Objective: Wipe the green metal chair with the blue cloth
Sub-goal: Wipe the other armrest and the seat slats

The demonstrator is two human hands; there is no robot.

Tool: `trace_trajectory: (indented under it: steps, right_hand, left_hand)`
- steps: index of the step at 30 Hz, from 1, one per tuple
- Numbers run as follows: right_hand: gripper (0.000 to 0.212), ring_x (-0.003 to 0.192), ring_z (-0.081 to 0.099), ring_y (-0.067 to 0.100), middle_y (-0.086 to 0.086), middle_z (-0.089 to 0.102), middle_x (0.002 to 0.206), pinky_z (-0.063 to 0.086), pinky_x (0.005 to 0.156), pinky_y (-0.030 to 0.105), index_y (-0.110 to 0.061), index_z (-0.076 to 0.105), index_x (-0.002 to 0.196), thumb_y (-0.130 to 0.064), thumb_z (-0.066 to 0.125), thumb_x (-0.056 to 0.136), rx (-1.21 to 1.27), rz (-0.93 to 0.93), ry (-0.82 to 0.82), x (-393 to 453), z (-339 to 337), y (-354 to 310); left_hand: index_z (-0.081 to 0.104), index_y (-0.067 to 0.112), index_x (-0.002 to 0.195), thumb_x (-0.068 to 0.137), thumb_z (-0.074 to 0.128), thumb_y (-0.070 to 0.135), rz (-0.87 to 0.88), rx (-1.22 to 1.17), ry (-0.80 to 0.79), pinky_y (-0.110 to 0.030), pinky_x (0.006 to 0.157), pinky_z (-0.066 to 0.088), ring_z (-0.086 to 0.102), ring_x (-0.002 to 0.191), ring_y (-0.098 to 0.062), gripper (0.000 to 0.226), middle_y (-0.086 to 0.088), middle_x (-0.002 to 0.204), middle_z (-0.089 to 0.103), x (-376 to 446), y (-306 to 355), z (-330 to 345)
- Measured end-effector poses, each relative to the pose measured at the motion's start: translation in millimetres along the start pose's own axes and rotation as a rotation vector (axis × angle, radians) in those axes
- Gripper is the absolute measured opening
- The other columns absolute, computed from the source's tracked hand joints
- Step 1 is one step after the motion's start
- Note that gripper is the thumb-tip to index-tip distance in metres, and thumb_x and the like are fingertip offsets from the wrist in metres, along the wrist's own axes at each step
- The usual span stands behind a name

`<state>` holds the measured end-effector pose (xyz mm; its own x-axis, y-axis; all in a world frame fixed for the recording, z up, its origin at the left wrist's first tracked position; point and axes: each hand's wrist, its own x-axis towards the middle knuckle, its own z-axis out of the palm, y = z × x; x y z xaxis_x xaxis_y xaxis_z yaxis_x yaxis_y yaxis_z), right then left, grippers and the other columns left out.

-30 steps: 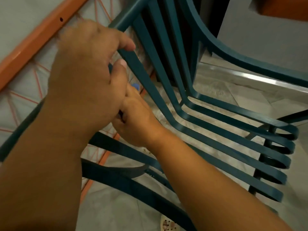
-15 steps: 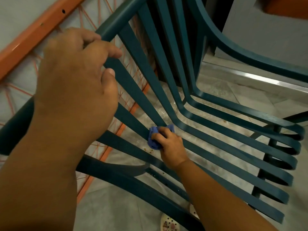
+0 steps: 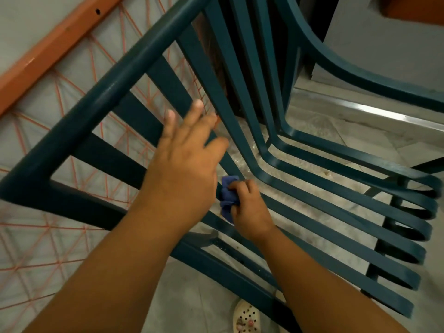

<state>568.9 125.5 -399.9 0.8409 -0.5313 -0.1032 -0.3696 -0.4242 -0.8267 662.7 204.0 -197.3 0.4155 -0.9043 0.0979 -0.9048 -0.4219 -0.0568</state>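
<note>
The green metal chair fills the head view, its curved slats running from the backrest at upper left down into the seat at right. My right hand grips the bunched blue cloth and holds it against a slat near the bend where backrest meets seat. My left hand hovers over the backrest slats with its fingers straight and spread, holding nothing; whether it touches a slat I cannot tell.
An orange frame with orange netting stands behind the chair at left. Grey tiled floor shows through the slats. A pale perforated clog sits on the floor below the chair's armrest.
My left hand has let go of the chair's top rail and moved down and right, fingers now spread. My right hand with the cloth slid down the slat toward the seat bend.
</note>
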Motion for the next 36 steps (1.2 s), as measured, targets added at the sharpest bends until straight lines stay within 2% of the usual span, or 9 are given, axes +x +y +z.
trace_trajectory:
  steps: [6,11,17,22,26,28,30,33,36]
  right_hand:
    - [0.038,0.109,0.046,0.028,0.005,0.044,0.122,0.045,0.089,0.047,-0.025,0.052,0.121,-0.006,0.05,0.088,-0.34,0.008,-0.246,8,0,29]
    - [0.058,0.128,0.04,0.034,0.006,0.034,0.144,0.041,0.105,0.049,-0.033,0.041,0.138,-0.021,0.067,0.087,-0.636,0.106,-0.583,-1,-12,63]
    - [0.027,0.088,0.06,0.024,0.008,0.058,0.102,0.055,0.074,0.035,-0.02,0.055,0.114,-0.017,0.066,0.089,0.5,0.868,-0.389,-34,-62,77]
    - [0.022,0.093,0.062,0.031,0.014,0.062,0.105,0.055,0.085,0.042,-0.017,0.06,0.106,-0.007,0.065,0.088,0.6,0.951,-0.286,-84,-104,102]
    - [0.012,0.066,0.05,0.024,0.018,0.061,0.086,0.041,0.06,0.029,-0.007,0.061,0.095,0.002,0.056,0.09,0.646,1.12,-0.268,-107,-133,102]
    - [0.02,0.062,0.05,0.015,0.014,0.06,0.088,0.038,0.057,0.023,-0.013,0.065,0.087,0.001,0.052,0.092,0.559,1.072,-0.301,-114,-150,92]
    - [0.024,0.065,0.063,0.012,0.013,0.065,0.095,0.051,0.059,0.023,-0.015,0.067,0.096,0.002,0.05,0.093,0.565,0.93,-0.243,-115,-166,66]
    - [0.027,0.095,0.065,0.032,0.023,0.065,0.111,0.052,0.084,0.043,-0.01,0.063,0.112,-0.006,0.055,0.087,0.972,0.678,-0.191,-125,-183,17]
    - [0.053,0.096,0.063,0.033,0.023,0.063,0.112,0.053,0.081,0.04,-0.006,0.058,0.119,-0.016,0.073,0.07,1.361,0.587,-0.192,-128,-189,-31]
  left_hand:
    - [0.044,0.024,0.138,0.094,0.047,0.022,-0.065,0.036,-0.156,-0.044,0.117,-0.009,0.0,0.147,-0.023,0.044,-0.006,0.157,0.023,-9,4,24]
    - [0.042,0.021,0.14,0.093,0.043,0.034,-0.091,0.151,-0.212,-0.047,0.114,-0.015,0.006,0.147,-0.025,0.049,-0.008,0.156,0.026,-18,8,40]
    - [0.053,0.017,0.133,0.089,0.05,0.033,-0.12,0.186,-0.24,-0.05,0.112,-0.018,0.012,0.146,-0.029,0.046,-0.011,0.149,0.038,-22,15,44]
    - [0.038,0.026,0.142,0.095,0.041,0.035,-0.111,0.144,-0.338,-0.056,0.106,-0.024,-0.006,0.147,-0.025,0.049,-0.007,0.159,0.016,-26,36,48]
    - [0.036,0.029,0.143,0.096,0.039,0.034,-0.102,0.056,-0.409,-0.058,0.11,-0.018,-0.011,0.147,-0.023,0.047,-0.005,0.16,0.01,-27,56,41]
    - [0.036,0.03,0.142,0.097,0.04,0.034,-0.117,-0.029,-0.438,-0.056,0.113,-0.015,-0.011,0.147,-0.021,0.046,-0.003,0.16,0.01,-25,64,32]
    - [0.038,0.032,0.141,0.097,0.042,0.034,-0.165,-0.209,-0.457,-0.051,0.116,-0.011,-0.009,0.147,-0.017,0.044,0.001,0.16,0.011,-23,70,19]
    - [0.039,0.039,0.139,0.097,0.049,0.032,-0.294,-0.639,-0.546,-0.038,0.116,0.009,0.006,0.145,-0.013,0.043,0.013,0.157,0.015,-22,76,-12]
    - [0.038,0.044,0.139,0.093,0.057,0.033,-0.37,-0.988,-0.639,-0.027,0.101,0.029,0.028,0.13,-0.007,0.05,0.02,0.143,0.029,-22,79,-41]
